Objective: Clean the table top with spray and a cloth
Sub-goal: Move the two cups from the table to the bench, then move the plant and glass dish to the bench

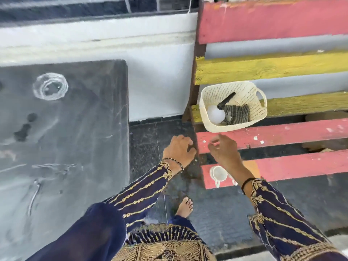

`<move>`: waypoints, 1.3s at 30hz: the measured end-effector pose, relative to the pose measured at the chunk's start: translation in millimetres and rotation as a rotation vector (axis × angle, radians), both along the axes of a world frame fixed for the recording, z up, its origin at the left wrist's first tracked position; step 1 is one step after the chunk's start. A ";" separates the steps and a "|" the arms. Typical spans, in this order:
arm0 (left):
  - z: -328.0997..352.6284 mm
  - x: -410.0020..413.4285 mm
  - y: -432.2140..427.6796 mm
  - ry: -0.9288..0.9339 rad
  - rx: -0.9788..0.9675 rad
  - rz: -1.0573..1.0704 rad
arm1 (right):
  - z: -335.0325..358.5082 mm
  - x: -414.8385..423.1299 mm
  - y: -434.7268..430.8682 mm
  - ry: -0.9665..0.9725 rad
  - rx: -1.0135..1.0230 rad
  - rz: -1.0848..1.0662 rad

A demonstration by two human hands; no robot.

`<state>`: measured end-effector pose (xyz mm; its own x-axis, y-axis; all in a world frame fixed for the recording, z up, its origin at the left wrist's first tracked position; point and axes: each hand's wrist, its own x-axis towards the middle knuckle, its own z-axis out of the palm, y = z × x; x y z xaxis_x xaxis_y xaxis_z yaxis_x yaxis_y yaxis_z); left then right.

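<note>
The dark stone tabletop (pixel 75 147) fills the view toward nine o'clock, dusty and streaked, and none of it looks wiped yet. Toward two o'clock runs a pallet seat (pixel 282 21) of red and yellow slats. A cream woven basket (pixel 222 127) sits on its slats, and it holds both of the task's things.

The left hand (pixel 178 149) hangs by the seat's corner post with its fingers loosely curled and nothing in them. Whether it touches the post I cannot tell. The right hand (pixel 224 149) hovers over a red slat with its fingers parted and empty. The basket lies just past it at twelve o'clock.

A white ring mark (pixel 49 86) shows on the tabletop at ten o'clock. In the basket, the striped cloth (pixel 238 113) lies bunched toward three o'clock. The spray bottle (pixel 215 113) rests on its side toward nine o'clock, its black trigger head pointing to one o'clock over the cloth. Two white cups (pixel 218 173) stand on the lowest slat, partly hidden by the right wrist. Dark blotches (pixel 24 129) dot the tabletop at nine o'clock.

The step in hand looks like fetching the supplies. It would go best with the right hand taking the bottle by the neck below the trigger. The round white body looks likely to slip. The left hand could then lift the cloth, or one hand could carry the whole basket by its handle.
</note>
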<state>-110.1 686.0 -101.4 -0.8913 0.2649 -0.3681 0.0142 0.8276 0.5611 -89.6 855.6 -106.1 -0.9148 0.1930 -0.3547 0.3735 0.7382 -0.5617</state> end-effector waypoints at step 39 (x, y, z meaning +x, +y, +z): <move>95.3 -176.3 -764.8 0.341 -0.455 0.775 | 68.2 -196.6 -627.4 0.311 -0.198 0.616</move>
<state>-286.4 -78.8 -6.1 -0.8368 -0.5470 0.0214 -0.5251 0.8131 0.2512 -286.2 228.2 -37.8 -0.9012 -0.4319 -0.0353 -0.2771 0.6370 -0.7194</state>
